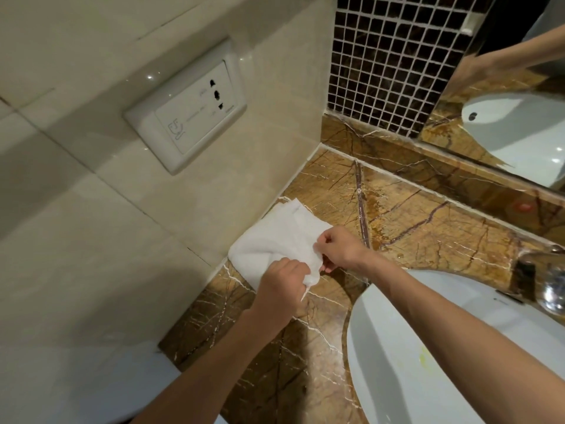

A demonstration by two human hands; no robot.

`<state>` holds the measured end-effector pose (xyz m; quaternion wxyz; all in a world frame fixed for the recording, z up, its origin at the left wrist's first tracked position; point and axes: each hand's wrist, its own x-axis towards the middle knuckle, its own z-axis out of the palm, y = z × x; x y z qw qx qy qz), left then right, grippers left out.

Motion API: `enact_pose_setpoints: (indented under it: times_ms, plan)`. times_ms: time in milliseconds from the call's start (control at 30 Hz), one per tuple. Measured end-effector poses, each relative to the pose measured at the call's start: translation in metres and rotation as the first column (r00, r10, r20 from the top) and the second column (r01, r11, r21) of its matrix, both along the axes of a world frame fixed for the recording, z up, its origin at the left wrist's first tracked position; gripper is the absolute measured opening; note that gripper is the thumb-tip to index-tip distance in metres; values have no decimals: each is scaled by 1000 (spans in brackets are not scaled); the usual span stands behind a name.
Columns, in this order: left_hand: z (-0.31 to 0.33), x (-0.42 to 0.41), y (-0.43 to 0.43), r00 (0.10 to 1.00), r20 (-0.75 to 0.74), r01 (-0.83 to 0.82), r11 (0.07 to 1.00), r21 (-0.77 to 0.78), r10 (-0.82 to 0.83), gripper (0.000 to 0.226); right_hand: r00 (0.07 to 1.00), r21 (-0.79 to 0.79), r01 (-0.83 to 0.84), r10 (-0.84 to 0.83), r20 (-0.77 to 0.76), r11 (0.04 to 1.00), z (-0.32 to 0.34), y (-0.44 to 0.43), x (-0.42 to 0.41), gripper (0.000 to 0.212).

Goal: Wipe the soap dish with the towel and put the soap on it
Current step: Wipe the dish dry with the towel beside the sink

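Observation:
A white towel (275, 237) lies on the brown marble counter (412, 228) against the left wall. My left hand (282, 287) grips the towel's near corner from below. My right hand (339, 247) pinches the same edge of the towel from the right, fingers closed on the cloth. Both hands meet at the towel's lower right corner. No soap dish and no soap show in this view.
A white sink basin (443, 347) fills the lower right, with a chrome tap (550, 286) at its far right edge. A wall socket plate (186, 111) sits on the beige tiles to the left. A mirror (504, 102) and dark mosaic tiles (391, 56) stand behind the counter.

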<state>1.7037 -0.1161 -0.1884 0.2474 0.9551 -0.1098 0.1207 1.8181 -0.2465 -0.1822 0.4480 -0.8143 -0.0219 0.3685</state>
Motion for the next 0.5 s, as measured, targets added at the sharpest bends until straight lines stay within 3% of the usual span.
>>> enact_pose_setpoints:
  times_ms: [100, 167, 333, 500]
  plan:
    - [1, -3, 7, 999, -30, -25, 998, 51, 26, 17, 994, 5, 96, -96, 46, 995, -4, -2, 0, 25]
    - [-2, -6, 7, 998, -56, -38, 999, 26, 39, 25, 993, 48, 120, -121, 9, 992, -5, -6, 0, 24]
    - [-5, -6, 4, 999, -31, -38, 999, 3, 38, 20, 986, 105, 148, -139, -96, 983, -8, -7, -6, 36]
    - [-13, -1, 2, 1000, 14, 10, 995, 101, -11, 31, 974, 167, 206, -186, -130, 964, -15, -1, -20, 22]
